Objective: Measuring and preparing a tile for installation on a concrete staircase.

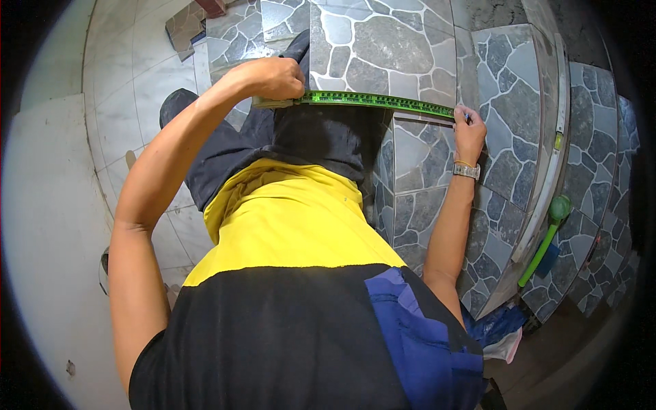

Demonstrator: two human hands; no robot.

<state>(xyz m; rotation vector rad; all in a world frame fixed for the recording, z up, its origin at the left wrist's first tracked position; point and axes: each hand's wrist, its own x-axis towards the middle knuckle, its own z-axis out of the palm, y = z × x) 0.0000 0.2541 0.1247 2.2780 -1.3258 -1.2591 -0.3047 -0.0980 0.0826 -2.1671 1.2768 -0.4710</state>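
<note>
A green tape measure (379,100) is stretched from left to right across a stone-patterned tile (393,44). My left hand (279,76) is closed at the left end of the tape; a greyish piece, which I cannot make out clearly, shows under its fingers. At the other end, my right hand (470,133) pinches the tape between thumb and fingers, close to the tile's right edge. A metal watch (467,169) sits on my right wrist. Below the tape are my dark trousers (321,137), with the legs bent.
Stone-patterned steps (509,102) rise to the right. Along them lie a long spirit level (552,154) and a green-handled mallet (540,249). A blue plastic bag (495,324) is at lower right. Pale floor tiles (160,89) and a broken tile piece (184,31) lie left.
</note>
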